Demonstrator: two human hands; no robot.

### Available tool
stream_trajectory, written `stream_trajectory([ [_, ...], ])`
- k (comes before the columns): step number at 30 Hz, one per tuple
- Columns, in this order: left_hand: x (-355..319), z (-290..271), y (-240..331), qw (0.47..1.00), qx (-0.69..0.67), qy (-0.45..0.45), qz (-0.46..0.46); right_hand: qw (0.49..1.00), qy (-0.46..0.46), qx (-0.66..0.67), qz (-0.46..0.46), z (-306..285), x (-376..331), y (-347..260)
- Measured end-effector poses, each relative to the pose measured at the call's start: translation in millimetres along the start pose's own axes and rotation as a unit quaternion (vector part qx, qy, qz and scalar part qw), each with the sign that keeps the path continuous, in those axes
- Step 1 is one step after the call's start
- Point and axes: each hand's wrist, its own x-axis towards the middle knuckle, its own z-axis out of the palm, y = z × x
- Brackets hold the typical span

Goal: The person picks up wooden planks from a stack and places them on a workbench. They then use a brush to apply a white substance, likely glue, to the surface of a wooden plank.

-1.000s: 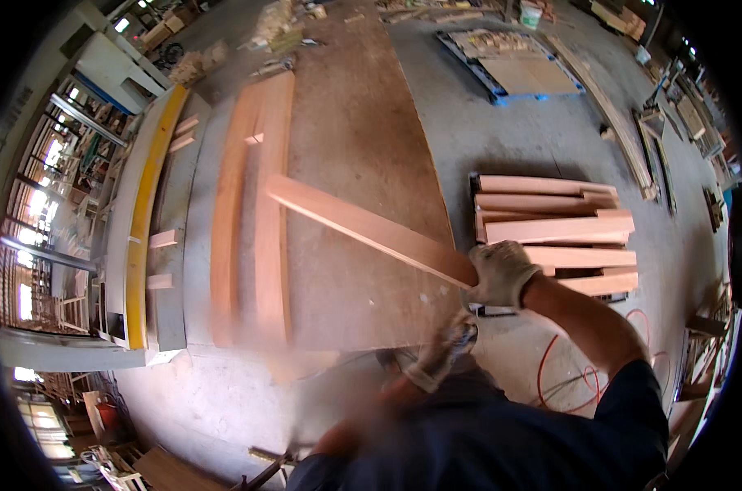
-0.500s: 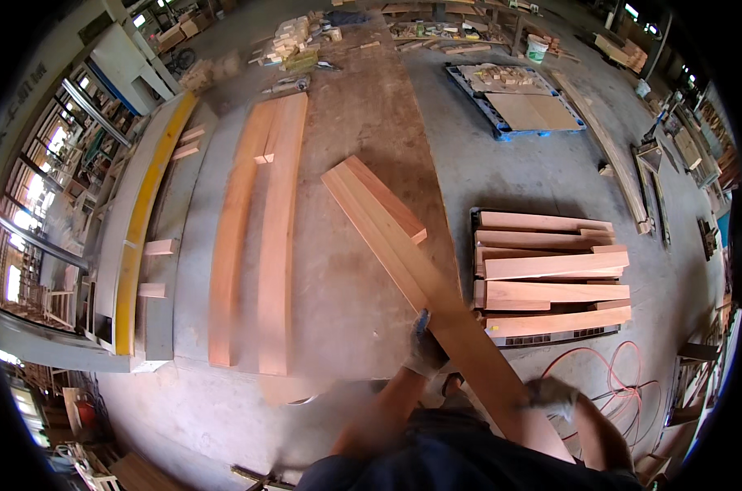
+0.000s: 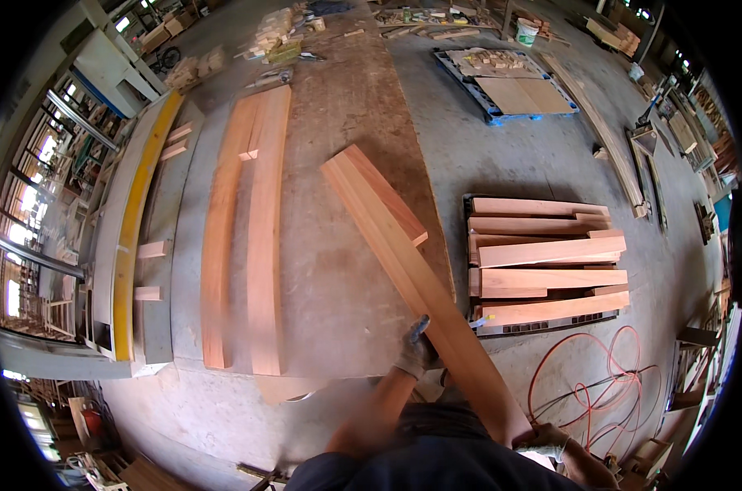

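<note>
A long reddish-brown wooden plank (image 3: 436, 303) slants from the middle of the brown work surface (image 3: 330, 270) down toward my body. My left hand (image 3: 416, 350), gloved, holds its left edge partway along. At its near end, my gloved right hand (image 3: 544, 442) is closed around the corner; some of those fingers are hidden. Against the right side of the plank's far end lies a shorter wooden board (image 3: 391, 196).
Two long boards (image 3: 266, 237) lie to the left with a small wood block (image 3: 248, 155) between them. Several planks sit on a black pallet (image 3: 543, 326) at the right. A red hose (image 3: 588, 337) coils nearby. Beyond stands a blue pallet (image 3: 492, 114).
My right hand has moved down and slightly left to the plank's near end, from blurred motion beside it. My left hand stays at the left edge. The view has shifted slightly.
</note>
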Motion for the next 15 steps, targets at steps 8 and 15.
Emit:
stream_trajectory([
  [8,9.9,32.7,50.4,0.785,0.413,0.32,0.334,0.998,0.029,-0.037,-0.035,-0.6,-1.4,-4.1],
  [15,62.1,102.2,150.5,0.266,0.9,0.247,0.242,0.997,0.012,-0.067,-0.023,6.8,-2.0,-4.5],
])
